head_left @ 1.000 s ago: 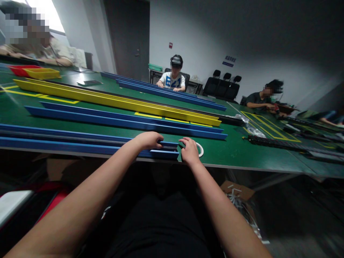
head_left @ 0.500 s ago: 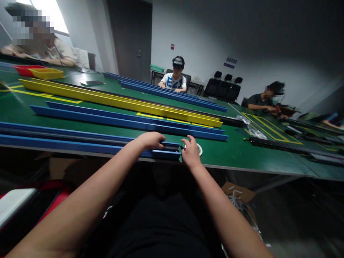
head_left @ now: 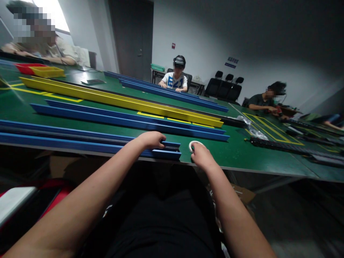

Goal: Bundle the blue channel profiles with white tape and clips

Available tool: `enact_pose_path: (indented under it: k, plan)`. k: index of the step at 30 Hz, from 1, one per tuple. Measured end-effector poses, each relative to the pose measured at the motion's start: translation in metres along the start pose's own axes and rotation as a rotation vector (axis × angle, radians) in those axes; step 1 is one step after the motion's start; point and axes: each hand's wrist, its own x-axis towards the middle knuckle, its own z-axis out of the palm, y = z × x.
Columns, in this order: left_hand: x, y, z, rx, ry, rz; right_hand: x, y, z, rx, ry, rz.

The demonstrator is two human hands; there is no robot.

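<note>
A long blue channel [head_left: 113,147] lies along the near edge of the table, with a dark bar [head_left: 172,146] inside it. My left hand [head_left: 152,139] is at the channel's right end, fingers and thumb curled around the dark bar; the contact is partly hidden. Just right of that end is a white ring, looking like a roll of tape [head_left: 191,144]. My right hand [head_left: 202,154] closes on the ring's near side, fingertips partly out of sight.
Behind lie another blue channel [head_left: 129,122] and a long yellow channel [head_left: 120,103]. Red [head_left: 24,67] and yellow trays [head_left: 49,72] sit at the far left. Dark rails [head_left: 276,146] lie to the right. Several people work around the green table [head_left: 231,157].
My right hand has moved right from beside the channel's end, and its spread fingers have closed on the white ring. My left hand stays in place.
</note>
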Motion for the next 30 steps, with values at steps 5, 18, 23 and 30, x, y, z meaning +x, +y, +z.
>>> enact_pose_path:
  k: [5,18,23,30]
  plan:
    - [0.0,0.001,-0.001,0.003,-0.008,-0.007,0.005,-0.004,0.006,-0.073,0.084,0.037]
    - [0.002,0.001,0.0,0.012,-0.021,-0.038,0.021,-0.028,0.016,0.225,0.229,-0.304]
    - [0.001,0.001,0.001,0.022,-0.027,-0.023,0.035,-0.027,0.028,0.269,0.104,-0.329]
    - [0.002,-0.001,0.001,0.013,-0.02,-0.024,0.039,-0.023,0.033,0.247,0.073,-0.313]
